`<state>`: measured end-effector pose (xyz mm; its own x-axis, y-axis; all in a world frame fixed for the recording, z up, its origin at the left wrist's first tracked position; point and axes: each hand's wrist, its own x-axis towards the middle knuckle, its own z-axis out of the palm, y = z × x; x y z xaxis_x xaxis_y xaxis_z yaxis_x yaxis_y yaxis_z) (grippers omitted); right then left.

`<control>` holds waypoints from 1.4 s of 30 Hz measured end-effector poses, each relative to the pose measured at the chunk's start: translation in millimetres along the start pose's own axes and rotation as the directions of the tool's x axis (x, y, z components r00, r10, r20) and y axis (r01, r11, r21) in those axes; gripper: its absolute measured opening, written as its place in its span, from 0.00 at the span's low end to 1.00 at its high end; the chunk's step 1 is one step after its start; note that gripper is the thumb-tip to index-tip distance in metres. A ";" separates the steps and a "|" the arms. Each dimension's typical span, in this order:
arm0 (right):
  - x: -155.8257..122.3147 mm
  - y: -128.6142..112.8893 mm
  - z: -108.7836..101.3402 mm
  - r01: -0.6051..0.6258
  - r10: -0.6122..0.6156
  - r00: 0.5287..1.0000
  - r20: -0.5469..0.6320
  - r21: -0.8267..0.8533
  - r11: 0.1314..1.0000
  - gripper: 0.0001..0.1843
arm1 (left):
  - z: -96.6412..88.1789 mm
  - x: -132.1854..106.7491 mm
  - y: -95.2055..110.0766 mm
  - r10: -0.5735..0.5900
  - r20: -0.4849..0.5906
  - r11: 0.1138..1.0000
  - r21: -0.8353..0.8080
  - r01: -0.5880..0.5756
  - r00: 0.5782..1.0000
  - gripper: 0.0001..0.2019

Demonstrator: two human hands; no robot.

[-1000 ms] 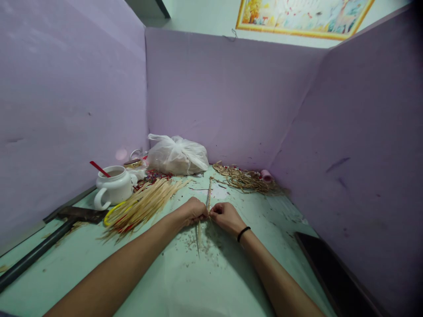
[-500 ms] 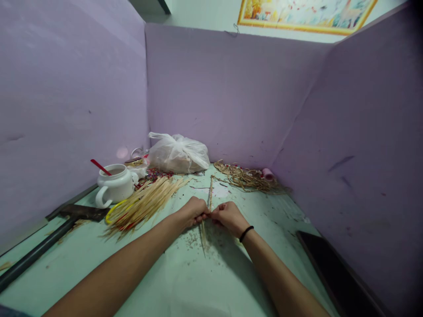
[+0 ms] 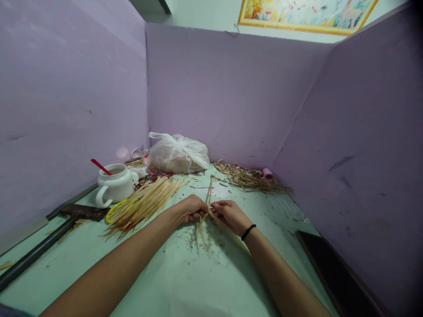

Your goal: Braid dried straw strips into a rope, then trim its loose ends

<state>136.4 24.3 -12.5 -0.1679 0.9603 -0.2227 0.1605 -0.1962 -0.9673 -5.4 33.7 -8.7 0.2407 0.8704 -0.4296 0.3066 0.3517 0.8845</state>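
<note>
A thin cord of tan plant fibre (image 3: 210, 190) runs away from me along the table, and its near end splits into loose strands (image 3: 202, 226). My left hand (image 3: 193, 208) pinches the strands from the left side, fingers closed. From the right, my right hand (image 3: 230, 215), with a black band on the wrist, pinches the strands close to the same spot. Some pale strands trail below the fingers and under the right wrist. The fingertips nearly meet where the cord divides. To the left lies a bundle of loose pale fibre strips (image 3: 155, 198).
A white pot (image 3: 117, 187) holding a red-handled tool stands at left beside a hammer-like tool (image 3: 79, 215). Behind are a tied white plastic bag (image 3: 178, 154) and a heap of finished cords (image 3: 251, 178). A dark flat panel (image 3: 325, 264) lies right. Purple walls enclose the table.
My hands have drawn slightly apart and shifted a little away from me. The loose strands at the cord's near end are now spread and more visible between the fingers.
</note>
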 end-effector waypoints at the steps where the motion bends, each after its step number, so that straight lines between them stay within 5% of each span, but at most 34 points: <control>1: -1.2 0.6 2.7 -0.006 0.006 0.999 0.037 -0.010 1.000 0.04 | -0.1 1.2 -1.5 0.014 0.008 1.000 0.003 -0.014 1.000 0.10; 8: 2.0 8.3 6.2 -0.015 0.015 1.000 0.003 -0.080 0.997 0.06 | -0.9 1.3 -2.9 0.070 0.036 0.992 0.104 -0.073 0.997 0.05; 18: 2.0 13.4 6.2 -0.059 0.058 0.997 0.052 0.017 0.998 0.05 | -5.1 -15.1 12.4 0.065 -0.116 0.912 0.409 -0.012 0.991 0.04; 25: 2.0 14.1 4.5 -0.094 0.083 0.992 0.092 0.126 0.988 0.02 | 28.8 -25.2 3.3 0.325 -0.250 0.668 0.743 -0.034 0.912 0.08; 29: 2.1 14.9 4.2 -0.089 0.076 0.993 0.091 0.150 0.985 0.02 | 37.4 -30.3 -0.8 0.427 -0.225 0.588 0.805 -0.079 0.876 0.11; 33: 3.4 14.6 2.0 -0.097 0.074 0.987 0.139 0.161 0.982 0.02 | 14.6 -27.6 11.8 0.296 -0.143 0.749 0.648 -0.137 0.944 0.06; 37: 3.6 13.1 -0.7 -0.102 0.069 0.980 0.186 0.174 0.979 0.04 | -3.4 -20.7 20.7 0.045 -0.206 0.976 0.218 0.000 0.978 0.06; 42: 1.4 10.9 -2.9 -0.102 0.059 0.974 0.218 0.191 0.976 0.07 | 6.2 -11.2 11.4 -0.066 -0.020 0.997 0.045 0.067 0.998 0.06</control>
<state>140.6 24.1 -23.1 -0.3657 0.8809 -0.3005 -0.0119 -0.3272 -0.9449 1.2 25.8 5.1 0.2017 0.8519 -0.4833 0.3627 0.3934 0.8448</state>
